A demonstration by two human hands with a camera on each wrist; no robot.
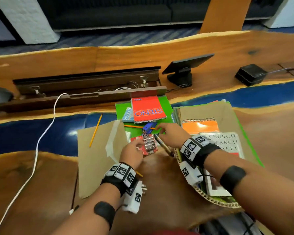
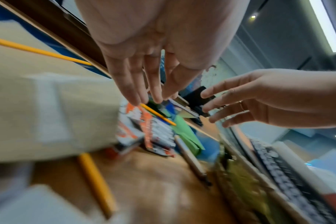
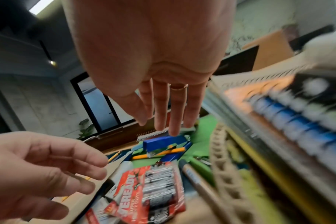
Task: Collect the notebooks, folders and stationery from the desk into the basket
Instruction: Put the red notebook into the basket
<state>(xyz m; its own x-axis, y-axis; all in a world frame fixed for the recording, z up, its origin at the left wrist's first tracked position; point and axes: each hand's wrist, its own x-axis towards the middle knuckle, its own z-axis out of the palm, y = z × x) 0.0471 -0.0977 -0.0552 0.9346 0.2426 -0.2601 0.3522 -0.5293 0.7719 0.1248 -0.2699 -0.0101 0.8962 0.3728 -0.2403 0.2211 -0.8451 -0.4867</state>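
Head view, item record. Left hand [image 1: 131, 150]: fingers straight and loosely spread, nothing held, tips at the near edge of the battery pack [image 1: 148, 144]. Right hand [image 1: 170, 133]: fingers extended and empty, tips over the blue stapler [image 1: 148, 127], which lies on a green folder [image 1: 166, 112] with an orange pencil [image 1: 139, 127] across it. Whether either hand touches its item cannot be told.

Location of stock: basket [image 1: 215, 199] at near right, already holding a book and papers; loose items lie on the surface just left of it. A dark pen [image 1: 163, 145] lies between pack and basket rim; a yellow pencil [image 1: 95, 130] rests on brown card [image 1: 95, 160] farther left.

Handling advice, as judgement: close fingers fully round the stapler body, not its raised arm; lift the pack by its card edge so it does not slide; sweep up pen and pencils together afterwards.

Legible markings: red notebook [image 1: 148, 110], "STENO", upside down to the wearer. Book in basket [image 1: 222, 143], "CHURCH", partly covered below. Right wrist view: battery pack reads "EVEREADY", first letter cut off.
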